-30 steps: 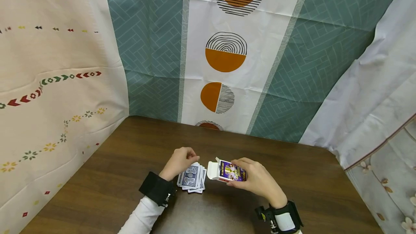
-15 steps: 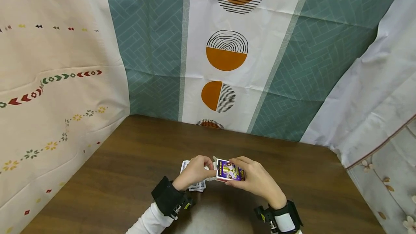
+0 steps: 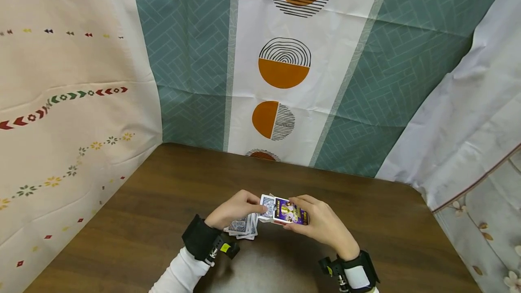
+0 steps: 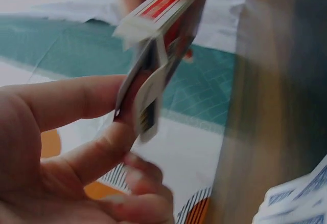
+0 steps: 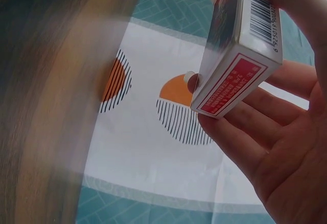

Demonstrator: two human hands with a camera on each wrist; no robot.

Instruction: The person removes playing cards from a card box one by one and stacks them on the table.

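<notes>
**Hands meeting over a table**

A card box (image 3: 290, 212) is sitting in the right hand (image 3: 321, 225), just right of the left hand (image 3: 234, 208). A card (image 3: 267, 205) is lying between them, with loose cards (image 3: 243, 227) spreading on the table (image 3: 163, 220) beneath the left hand.

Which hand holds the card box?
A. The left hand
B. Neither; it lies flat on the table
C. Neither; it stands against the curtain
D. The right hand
D. The right hand grips the box off the table, while the left hand pinches a card at its open end.
</notes>
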